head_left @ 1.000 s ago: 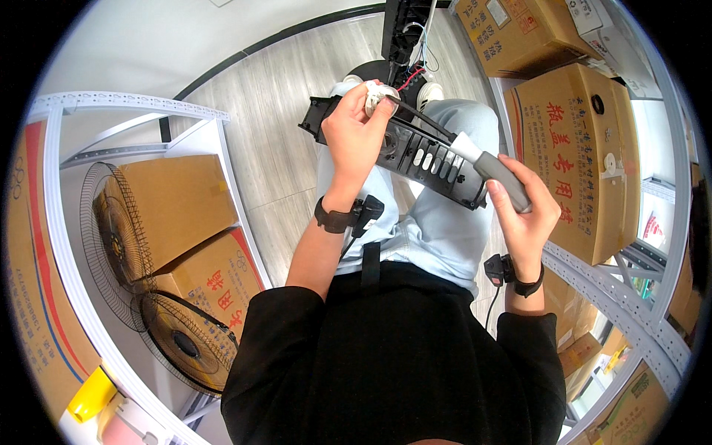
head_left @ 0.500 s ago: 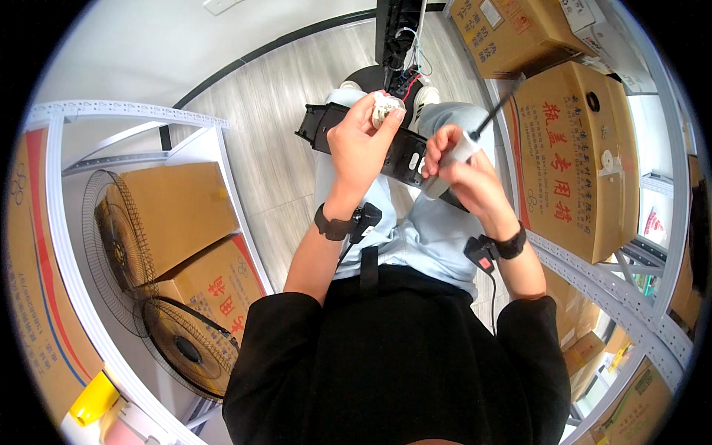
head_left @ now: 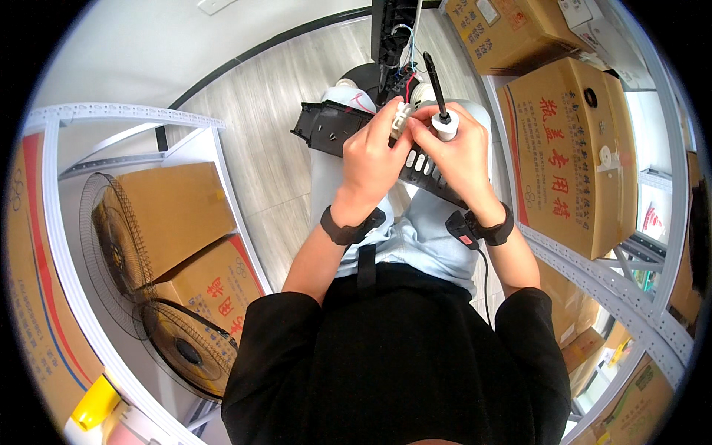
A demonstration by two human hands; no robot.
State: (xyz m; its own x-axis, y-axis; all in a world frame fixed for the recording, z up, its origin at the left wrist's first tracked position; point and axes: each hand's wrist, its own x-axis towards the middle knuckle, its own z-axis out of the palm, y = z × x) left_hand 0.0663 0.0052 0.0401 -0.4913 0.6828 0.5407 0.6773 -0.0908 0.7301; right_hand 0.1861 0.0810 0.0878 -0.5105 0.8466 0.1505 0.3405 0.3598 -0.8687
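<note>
Pinching a small white connector (head_left: 403, 119) in my left hand (head_left: 371, 159) just above the black slotted panel (head_left: 348, 130) lying crosswise on my lap, my right hand (head_left: 460, 159) grips a black-shafted screwdriver (head_left: 439, 93) beside it, shaft pointing away from me.

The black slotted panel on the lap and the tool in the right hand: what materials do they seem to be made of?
The black slotted panel looks like moulded plastic: matte, with even slots and thin ribs. The tool in the right hand seems to have a white plastic handle and a dark, slim shaft, probably metal, though the look leaves that open.
</note>
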